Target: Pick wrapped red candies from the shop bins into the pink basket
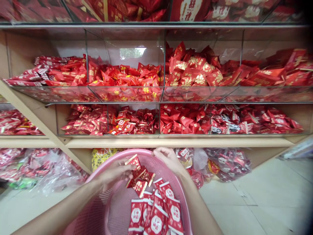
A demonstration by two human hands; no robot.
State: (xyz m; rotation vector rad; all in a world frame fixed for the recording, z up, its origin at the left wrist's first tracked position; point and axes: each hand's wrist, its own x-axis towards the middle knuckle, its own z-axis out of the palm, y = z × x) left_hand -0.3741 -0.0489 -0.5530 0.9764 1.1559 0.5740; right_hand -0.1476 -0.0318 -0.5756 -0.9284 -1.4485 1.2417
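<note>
Inside the pink basket [88,212], my left hand [116,173] touches gold-edged packets [140,187]; grip, I can't tell. My right hand [168,158] clasps its rim; slipping could tip it, spilling them.

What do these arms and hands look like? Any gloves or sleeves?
They're a person's, with no cables or markings visible. The left hand and right hand wear no gloves, and no sleeve, watch or bracelet shows on the left forearm or right forearm. Blur leaves rings hard to rule out.
</note>
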